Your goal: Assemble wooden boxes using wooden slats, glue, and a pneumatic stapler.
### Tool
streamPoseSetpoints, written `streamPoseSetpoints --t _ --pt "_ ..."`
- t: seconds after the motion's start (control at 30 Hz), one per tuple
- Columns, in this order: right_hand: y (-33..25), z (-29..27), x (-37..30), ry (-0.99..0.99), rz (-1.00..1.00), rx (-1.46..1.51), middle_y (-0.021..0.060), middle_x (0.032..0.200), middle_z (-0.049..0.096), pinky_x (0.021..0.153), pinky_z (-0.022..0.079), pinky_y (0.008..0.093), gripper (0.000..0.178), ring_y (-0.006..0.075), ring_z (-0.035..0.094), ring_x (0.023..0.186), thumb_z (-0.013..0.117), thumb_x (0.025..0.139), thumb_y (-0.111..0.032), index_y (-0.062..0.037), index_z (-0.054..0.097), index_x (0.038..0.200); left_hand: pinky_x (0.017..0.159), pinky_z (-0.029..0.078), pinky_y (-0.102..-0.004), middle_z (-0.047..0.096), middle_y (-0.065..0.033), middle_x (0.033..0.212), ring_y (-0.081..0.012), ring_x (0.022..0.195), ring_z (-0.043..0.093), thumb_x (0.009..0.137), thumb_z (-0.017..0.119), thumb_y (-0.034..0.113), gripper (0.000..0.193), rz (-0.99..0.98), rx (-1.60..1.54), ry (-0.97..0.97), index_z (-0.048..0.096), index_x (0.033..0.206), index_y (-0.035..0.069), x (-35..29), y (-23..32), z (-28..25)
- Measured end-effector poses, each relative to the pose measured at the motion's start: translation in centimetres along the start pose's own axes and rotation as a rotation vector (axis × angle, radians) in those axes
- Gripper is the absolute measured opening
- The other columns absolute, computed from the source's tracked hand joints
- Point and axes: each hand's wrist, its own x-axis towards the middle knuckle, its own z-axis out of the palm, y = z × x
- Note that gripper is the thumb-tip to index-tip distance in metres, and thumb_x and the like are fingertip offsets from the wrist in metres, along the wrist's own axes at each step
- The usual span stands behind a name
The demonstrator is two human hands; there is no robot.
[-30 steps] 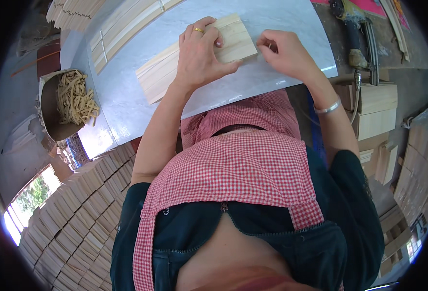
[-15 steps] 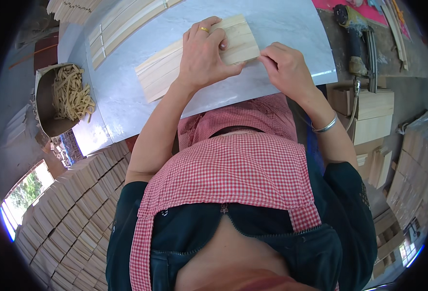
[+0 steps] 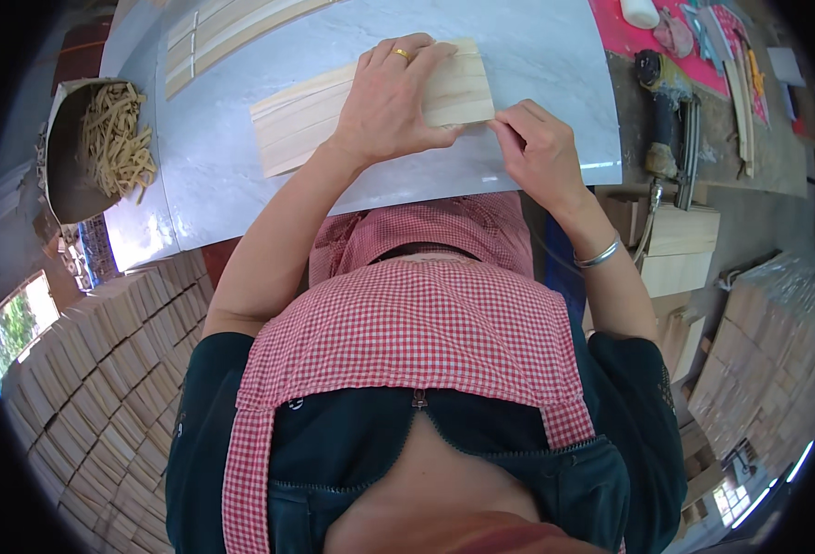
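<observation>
Two hands at work on one row of thin pale wooden slats [image 3: 306,115], laid side by side flat on the grey worktop [image 3: 537,55].

Left hand [image 3: 391,102]: palm down on the right half of the slats, fingers [image 3: 407,57] spread and lying flat across the far edge. Not clamped on anything; pressing from above. A gold ring shows on one finger. The left half of the slats runs out bare from under the wrist, slanting toward the near left.

Right hand [image 3: 537,152]: at the near right corner of the slats, just beside the left hand's thumb. Fingers curled in together, tips meeting at the slat edge. Looks like a pinch on the corner, but whether anything is held between the tips I cannot tell. Silver bangle [image 3: 598,256] on the wrist.

Surroundings, relative to the fingers:
- Beyond the left fingers, at the far edge of the worktop: a second set of long wooden strips [image 3: 232,23].
- Well to the left of the left fingers: a dark bin [image 3: 61,189] with tangled pale shavings [image 3: 112,138] in it.
- Right of the right fingers, off the worktop: a dark power tool [image 3: 659,129] and a pink mat [image 3: 629,42] with small tools.
- Below the left elbow: stacks of cut wooden pieces [image 3: 94,388]. More stacks [image 3: 767,360] at the far right.

Person wears a red checked apron [image 3: 417,342].
</observation>
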Motion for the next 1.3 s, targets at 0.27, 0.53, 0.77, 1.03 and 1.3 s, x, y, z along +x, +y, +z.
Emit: streamPoseSetpoints --t 0.27,0.53,0.77,1.03,1.3 --pt "0.6 0.6 2.6 0.145 0.142 0.28 0.008 0.095 0.065 0.064 0.049 0.033 0.016 0.0202 0.058 0.07 0.069 0.083 -0.007 -0.0007 0.069 0.097 0.106 0.039 -0.0419 0.056 -0.0126 0.136 -0.0298 0.119 0.052 0.059 0.085 0.037 0.088 0.009 0.06 -0.041 0.06 0.141 0.019 -0.2 -0.2 -0.1" --pt "0.4 3.5 4.2 0.212 0.15 0.079 0.0098 0.101 0.065 0.074 0.052 0.0319 0.025 0.0223 0.062 0.083 0.069 0.084 -0.009 0.0002 0.07 0.107 0.104 0.04 -0.04 0.057 -0.0095 0.134 -0.0283 0.117 0.052 0.06 0.084 0.04 0.083 -0.001 0.015 -0.003 0.061 0.136 0.014 -0.2 -0.1 0.0" --pt "-0.1 2.2 3.6 0.164 0.146 0.13 0.01 0.103 0.066 0.079 0.052 0.0327 0.021 0.0231 0.062 0.089 0.069 0.084 -0.009 0.0003 0.07 0.102 0.105 0.04 -0.0396 0.058 -0.0077 0.132 -0.0276 0.117 0.053 0.059 0.084 0.034 0.082 -0.017 -0.005 -0.01 0.057 0.133 0.011 -0.1 0.0 0.2" --pt "14.5 -12.6 -4.6 0.44 0.33 -0.686 0.0108 0.09 0.069 0.075 0.051 0.039 0.012 0.029 0.062 0.078 0.067 0.09 -0.015 -0.0025 0.069 0.09 0.103 0.041 -0.0385 0.059 -0.0089 0.128 -0.0269 0.115 0.055 0.061 0.083 0.036 0.072 -0.021 0.027 0.049 0.059 0.124 0.009 0.0 0.6 -0.6" --pt "17.3 -11.9 -3.4 0.321 0.622 -0.736 0.024 0.115 0.067 0.08 0.052 0.0441 0.041 0.0372 0.066 0.09 0.072 0.087 -0.027 0.0066 0.062 0.106 0.102 0.042 -0.045 0.057 -0.0198 0.119 -0.0354 0.111 0.056 0.079 0.069 0.045 0.067 0.079 -0.021 -0.003 0.051 0.129 0.004 0.2 -1.1 -0.2"
